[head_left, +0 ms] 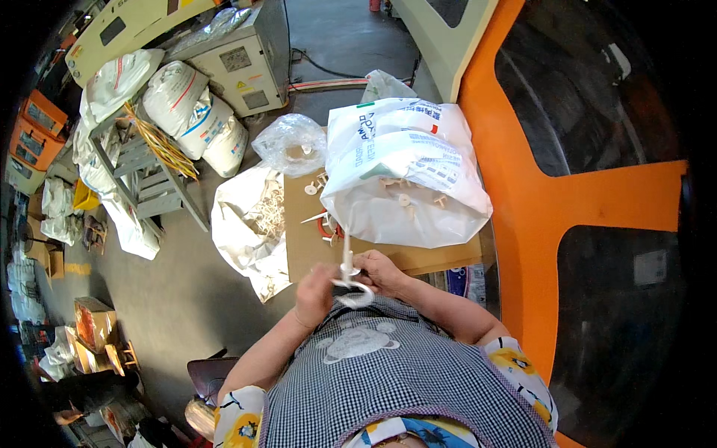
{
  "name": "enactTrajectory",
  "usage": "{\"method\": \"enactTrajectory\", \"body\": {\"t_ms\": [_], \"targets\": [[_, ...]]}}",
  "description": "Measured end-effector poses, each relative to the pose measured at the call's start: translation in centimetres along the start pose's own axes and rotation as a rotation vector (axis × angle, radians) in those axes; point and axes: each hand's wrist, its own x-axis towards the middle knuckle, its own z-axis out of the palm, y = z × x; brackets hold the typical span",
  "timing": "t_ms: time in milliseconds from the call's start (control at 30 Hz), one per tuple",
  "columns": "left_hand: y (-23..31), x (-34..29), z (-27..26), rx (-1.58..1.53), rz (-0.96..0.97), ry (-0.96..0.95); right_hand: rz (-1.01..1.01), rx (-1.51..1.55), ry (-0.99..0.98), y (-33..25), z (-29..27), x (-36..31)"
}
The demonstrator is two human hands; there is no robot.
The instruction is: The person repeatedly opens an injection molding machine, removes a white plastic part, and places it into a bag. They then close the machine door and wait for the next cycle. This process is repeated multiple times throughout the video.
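Observation:
Close in front of my apron, both my hands are at a white plastic piece (346,252) with a long thin stem standing up and a ring-shaped part below. My left hand (314,293), smeared a little by motion, is closed at its left side. My right hand (381,272) has its fingers curled at the base of the stem; the exact grip is partly hidden. Beyond them on the brown cardboard top (302,250) lies a red looped object (326,226). Small cream plastic pieces (314,187) lie near it.
A large white printed bag (403,168) with some pieces at its mouth covers much of the cardboard. Left of it stands an open white sack (246,216) of cream pieces. An orange machine frame (515,246) rises at the right. A grey step stool (149,179) stands farther left.

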Motion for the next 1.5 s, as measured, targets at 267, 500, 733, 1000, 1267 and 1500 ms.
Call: {"method": "enactTrajectory", "body": {"t_ms": [267,500,733,1000,1267,1500], "targets": [[-10.6,-1.4,-5.6,0.033,-0.719,0.189,-0.408,-0.385,0.713,-2.0,-13.7,2.9],[-25.1,-0.7,-7.0,0.530,-0.906,0.002,-0.388,-0.588,0.970,-5.3,-15.6,1.9],[-16.4,2.6,6.4,0.270,-0.751,-0.389,-0.555,-0.997,0.810,-3.7,-8.4,-0.2],[-13.0,2.6,-0.2,-0.316,-1.104,-0.281,-0.818,-1.723,0.523,-1.8,-4.1,0.6],[-3.4,3.0,-3.9,-1.000,-1.251,-0.254,-1.233,-1.913,0.111,-3.7,0.9,2.2],[-2.4,1.8,-0.3,-0.241,-0.717,-0.101,-0.837,-1.730,0.162,-2.7,0.1,-0.1]]}}
